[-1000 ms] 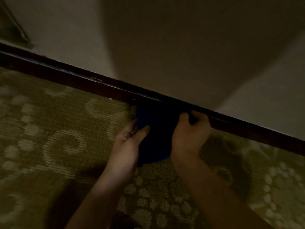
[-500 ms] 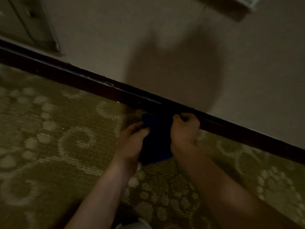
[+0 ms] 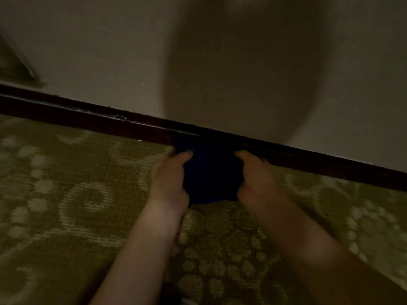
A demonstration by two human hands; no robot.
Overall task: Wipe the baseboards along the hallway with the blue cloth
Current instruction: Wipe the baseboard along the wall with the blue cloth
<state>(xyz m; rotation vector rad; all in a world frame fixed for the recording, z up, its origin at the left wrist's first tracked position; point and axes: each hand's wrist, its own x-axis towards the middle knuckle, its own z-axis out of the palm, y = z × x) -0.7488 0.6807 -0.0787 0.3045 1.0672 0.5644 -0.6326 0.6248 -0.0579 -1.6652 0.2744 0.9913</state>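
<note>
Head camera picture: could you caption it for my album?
Both hands, left hand and right hand, hold a blue cloth against the dark baseboard above patterned carpet.

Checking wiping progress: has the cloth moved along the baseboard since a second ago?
No. The cloth remains equally far right of the scuff on the baseboard.

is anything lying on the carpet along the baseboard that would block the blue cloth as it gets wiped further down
Nothing visible does. The blue cloth, held by the left hand and right hand, already meets the baseboard, and the carpet beside it shows nothing on either side, though the frame is dim.
</note>
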